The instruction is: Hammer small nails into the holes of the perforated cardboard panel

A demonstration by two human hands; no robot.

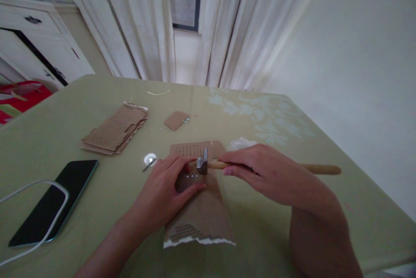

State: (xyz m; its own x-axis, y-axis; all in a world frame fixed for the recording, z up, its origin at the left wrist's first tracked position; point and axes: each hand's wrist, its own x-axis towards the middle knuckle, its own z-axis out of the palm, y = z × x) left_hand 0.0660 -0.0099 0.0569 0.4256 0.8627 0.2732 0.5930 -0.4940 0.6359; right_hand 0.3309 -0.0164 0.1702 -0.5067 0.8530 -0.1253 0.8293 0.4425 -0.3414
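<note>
A torn brown cardboard piece (204, 213) with rows of small holes lies on the green table (107, 234) in front of me. My left hand (165, 187) presses on it, fingertips pinched near a row of tiny pale dots beside the hammer head. My right hand (260, 169) grips the wooden handle of a small hammer (320, 169). Its metal head rests on the cardboard just right of my left fingertips.
A stack of perforated cardboard pieces (115, 128) lies at the back left. A small cardboard scrap (176, 120) sits farther back. A dark phone (55, 200) with a white cable (26, 187) lies at the left. A small white dish (150, 159) holds a thin metal tool.
</note>
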